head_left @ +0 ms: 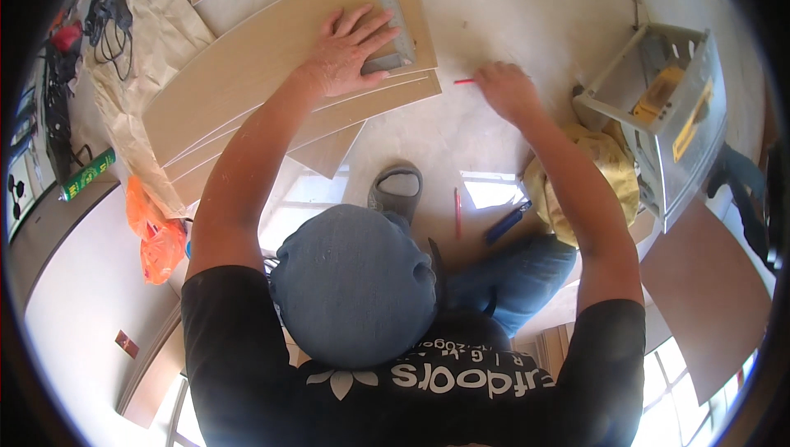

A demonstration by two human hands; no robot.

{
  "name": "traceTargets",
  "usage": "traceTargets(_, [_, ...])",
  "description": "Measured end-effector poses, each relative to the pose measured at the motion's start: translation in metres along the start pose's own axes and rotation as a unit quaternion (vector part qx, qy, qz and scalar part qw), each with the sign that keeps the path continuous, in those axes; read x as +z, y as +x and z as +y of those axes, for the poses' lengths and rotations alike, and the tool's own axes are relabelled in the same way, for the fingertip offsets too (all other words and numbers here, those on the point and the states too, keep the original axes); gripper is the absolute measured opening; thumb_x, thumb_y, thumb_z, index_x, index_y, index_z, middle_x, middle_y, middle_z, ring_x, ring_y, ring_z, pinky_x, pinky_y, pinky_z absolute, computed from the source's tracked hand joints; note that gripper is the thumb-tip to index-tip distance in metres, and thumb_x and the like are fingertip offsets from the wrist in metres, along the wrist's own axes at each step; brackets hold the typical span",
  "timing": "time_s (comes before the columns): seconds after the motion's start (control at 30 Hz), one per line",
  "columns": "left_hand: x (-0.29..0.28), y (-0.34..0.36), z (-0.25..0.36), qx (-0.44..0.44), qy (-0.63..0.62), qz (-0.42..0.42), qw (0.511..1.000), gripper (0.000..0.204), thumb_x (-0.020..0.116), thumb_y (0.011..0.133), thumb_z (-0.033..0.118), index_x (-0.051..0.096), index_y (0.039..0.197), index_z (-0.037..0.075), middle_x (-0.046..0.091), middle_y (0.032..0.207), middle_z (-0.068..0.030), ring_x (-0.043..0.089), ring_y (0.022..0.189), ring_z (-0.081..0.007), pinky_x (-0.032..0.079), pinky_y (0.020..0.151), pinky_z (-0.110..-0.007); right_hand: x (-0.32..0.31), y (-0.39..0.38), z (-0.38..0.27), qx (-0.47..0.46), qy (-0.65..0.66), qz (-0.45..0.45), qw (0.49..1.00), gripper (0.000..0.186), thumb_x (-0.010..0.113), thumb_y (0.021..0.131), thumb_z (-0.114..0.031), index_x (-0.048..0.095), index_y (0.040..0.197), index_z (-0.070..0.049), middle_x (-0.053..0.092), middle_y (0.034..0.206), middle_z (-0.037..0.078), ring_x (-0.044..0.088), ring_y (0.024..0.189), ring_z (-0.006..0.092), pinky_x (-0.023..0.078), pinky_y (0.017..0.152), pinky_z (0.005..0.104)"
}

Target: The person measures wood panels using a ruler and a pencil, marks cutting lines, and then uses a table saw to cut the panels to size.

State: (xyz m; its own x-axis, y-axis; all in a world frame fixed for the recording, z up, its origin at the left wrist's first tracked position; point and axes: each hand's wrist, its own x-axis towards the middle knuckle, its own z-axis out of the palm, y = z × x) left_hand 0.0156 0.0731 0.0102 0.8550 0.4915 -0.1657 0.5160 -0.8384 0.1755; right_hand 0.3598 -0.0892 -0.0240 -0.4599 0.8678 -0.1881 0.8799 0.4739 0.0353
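**Square pinned flat, pencil at the board's end**

The left hand (350,50) lies open, fingers spread, pressing a grey metal square (387,11) onto the top wooden board (271,60) of a stack, upper centre of the frame. The right hand (504,89), just right of the board's end, pinches a red pencil (466,81) with its tip pointing toward the board. A clean line likely needs firm downward pressure on the square and the pencil drawn tight along its edge
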Motion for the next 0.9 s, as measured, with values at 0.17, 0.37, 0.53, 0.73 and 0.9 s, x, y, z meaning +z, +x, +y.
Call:
traceTargets(0.17, [-0.003,-0.005,-0.002,0.0,-0.02,0.015,1.0,0.081,0.073,0.09,0.052,0.043,0.161,0.025,0.027,0.174,0.0006,0.022,0.159,-0.0293,0.018,0.127,-0.059,-0.093,0.031,-0.01,0.314,0.359,0.153,0.865,0.012,0.067,0.094,-0.008,0.068,0.107,-0.006,0.071,0.105,0.01,0.073,0.091,0.0251,0.06,0.078,0.0386])
traceTargets(0.37, [0.009,0.0,-0.005,0.005,-0.044,0.028,0.999,0.082,0.076,0.089,0.05,0.044,0.161,0.027,0.029,0.173,0.0015,0.024,0.158,-0.03,0.019,0.127,-0.059,-0.095,0.083,-0.074,0.358,0.633,0.245,0.641,0.021,0.071,0.098,-0.008,0.076,0.116,0.002,0.077,0.107,0.009,0.07,0.089,0.0091,0.057,0.069,0.0247])
traceTargets(0.53, [0.006,0.001,-0.006,0.003,-0.049,0.019,0.999,0.084,0.078,0.087,0.049,0.043,0.161,0.028,0.028,0.173,0.0021,0.024,0.158,-0.0302,0.018,0.127,-0.059,-0.104,0.095,-0.084,0.367,0.605,0.225,0.67,0.022,0.064,0.103,-0.008,0.072,0.121,0.003,0.077,0.106,0.01,0.072,0.098,0.0121,0.057,0.074,0.024])
traceTargets(0.73, [0.008,0.001,-0.006,-0.001,-0.053,0.019,0.998,0.088,0.08,0.086,0.048,0.041,0.162,0.03,0.027,0.174,0.0032,0.023,0.159,-0.03,0.018,0.127,-0.059,-0.101,0.1,-0.086,0.372,0.566,0.218,0.703,0.023,0.069,0.097,-0.006,0.075,0.119,0.0,0.079,0.107,0.011,0.066,0.074,0.0065,0.052,0.053,0.0238])
traceTargets(0.9, [0.009,0.003,-0.005,-0.001,-0.056,0.02,0.998,0.089,0.08,0.085,0.048,0.04,0.163,0.031,0.026,0.174,0.0037,0.023,0.159,-0.0299,0.018,0.127,-0.06,-0.097,0.097,-0.09,0.372,0.555,0.212,0.713,0.023,0.069,0.097,-0.007,0.076,0.118,-0.001,0.079,0.105,0.013,0.069,0.073,0.0104,0.053,0.054,0.0245])
